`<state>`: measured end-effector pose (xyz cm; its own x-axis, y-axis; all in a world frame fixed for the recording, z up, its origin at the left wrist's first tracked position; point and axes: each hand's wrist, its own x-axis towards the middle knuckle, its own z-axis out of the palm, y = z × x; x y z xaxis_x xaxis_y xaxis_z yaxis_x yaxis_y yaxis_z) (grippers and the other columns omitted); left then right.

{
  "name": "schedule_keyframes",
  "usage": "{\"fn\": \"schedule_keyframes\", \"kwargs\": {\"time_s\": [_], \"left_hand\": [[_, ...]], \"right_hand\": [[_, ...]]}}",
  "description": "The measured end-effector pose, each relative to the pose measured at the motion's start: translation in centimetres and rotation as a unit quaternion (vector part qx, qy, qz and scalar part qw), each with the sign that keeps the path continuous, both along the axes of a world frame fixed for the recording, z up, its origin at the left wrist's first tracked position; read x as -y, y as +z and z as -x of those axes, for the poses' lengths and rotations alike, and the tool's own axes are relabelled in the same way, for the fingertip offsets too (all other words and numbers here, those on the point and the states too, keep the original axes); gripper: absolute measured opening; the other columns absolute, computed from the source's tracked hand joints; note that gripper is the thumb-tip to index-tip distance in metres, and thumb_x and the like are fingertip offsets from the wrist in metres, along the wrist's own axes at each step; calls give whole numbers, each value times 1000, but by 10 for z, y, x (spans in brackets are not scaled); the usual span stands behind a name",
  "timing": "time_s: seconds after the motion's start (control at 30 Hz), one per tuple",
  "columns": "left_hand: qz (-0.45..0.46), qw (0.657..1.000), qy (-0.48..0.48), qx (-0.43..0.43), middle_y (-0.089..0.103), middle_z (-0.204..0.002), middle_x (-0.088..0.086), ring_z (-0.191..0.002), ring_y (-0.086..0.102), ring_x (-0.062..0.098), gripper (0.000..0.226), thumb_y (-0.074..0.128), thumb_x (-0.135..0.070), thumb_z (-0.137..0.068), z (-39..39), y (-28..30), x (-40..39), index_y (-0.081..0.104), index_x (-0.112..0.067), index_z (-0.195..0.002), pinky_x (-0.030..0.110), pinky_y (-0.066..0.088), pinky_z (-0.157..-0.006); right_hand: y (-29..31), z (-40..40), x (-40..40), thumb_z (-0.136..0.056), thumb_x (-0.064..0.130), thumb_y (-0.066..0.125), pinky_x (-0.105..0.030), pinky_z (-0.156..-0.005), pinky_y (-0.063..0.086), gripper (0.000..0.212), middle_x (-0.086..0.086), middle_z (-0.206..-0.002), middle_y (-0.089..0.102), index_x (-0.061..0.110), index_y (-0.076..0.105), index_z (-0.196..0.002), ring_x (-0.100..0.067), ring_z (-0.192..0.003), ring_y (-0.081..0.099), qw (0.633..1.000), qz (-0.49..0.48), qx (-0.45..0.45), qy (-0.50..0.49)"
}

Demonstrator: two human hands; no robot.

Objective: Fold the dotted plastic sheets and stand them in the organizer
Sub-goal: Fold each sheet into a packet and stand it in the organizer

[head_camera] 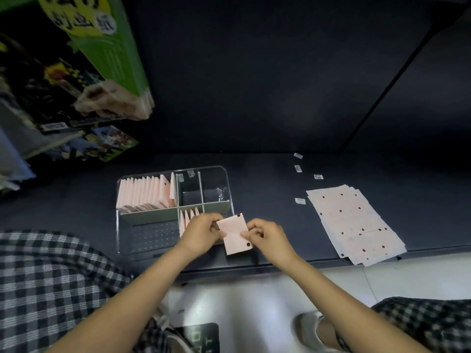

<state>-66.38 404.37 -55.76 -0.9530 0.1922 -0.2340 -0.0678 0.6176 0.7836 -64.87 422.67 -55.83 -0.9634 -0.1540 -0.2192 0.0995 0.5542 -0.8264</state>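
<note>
At frame centre, left hand point(204, 231) and right hand point(265, 236) pinch a folded sheet point(235, 234) by opposite edges. Sheet appears light, thin, slippery; grip near the crease.

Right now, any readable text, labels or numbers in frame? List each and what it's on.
None can be read.
Green box: yellow panel and round stickers with print, too blurred.
Dark box: barcode sticker, too small.
Small white labels on the dark surface: barcode-like print, too small.
Clear organizer: small stickers on its dividers, illegible.
Dark object at the bottom edge: pale characters, cut off and blurred.
Folded sheet: only dots.
</note>
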Motion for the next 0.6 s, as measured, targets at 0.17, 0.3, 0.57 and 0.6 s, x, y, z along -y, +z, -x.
{"fn": "schedule_keyframes", "kwargs": {"time_s": [0.17, 0.3, 0.57, 0.6], "left_hand": [[154, 986, 35, -57, 61, -105, 6, -93, 60, 26, 25, 59, -22, -91, -14, -20, 25, 57, -17, -116, 34, 49, -75], [314, 944, -46, -93, 46, -122, 5, -112, 46, 24, 34, 40, -40, -98, -24, -29, 34, 46, -28, -129, 34, 46, -85], [383, 914, -40, -131, 43, -124, 2, -112, 41, 22, 33, 32, -39, -99, -24, -35, 46, 48, -23, -123, 33, 36, -86], [381, 914, -40, -133, 43, -124, 2, -112, 41, 22, 33, 33, -39, -99, -24, -35, 47, 48, -23, -123, 33, 36, -86]], "right_hand": [[-4, 7, 31, -90, 11, 57, -17, -65, 44, 5, 8, -71, 57, 14, 60, -88, -11, -66, 52, 998, -28, -11, -54], [-5, 9, 47, -91, 9, 56, -18, -59, 51, 4, -1, -76, 63, 10, 59, -89, -12, -57, 59, 992, 22, 1, -126], [0, 21, 80, -86, 17, 61, -33, -71, 50, 8, 4, -67, 61, 15, 57, -80, -23, -71, 65, 989, -109, -68, -69], [0, 23, 85, -87, 18, 59, -34, -72, 49, 7, 0, -71, 64, 12, 58, -82, -25, -76, 64, 985, -142, -83, -51]]}}
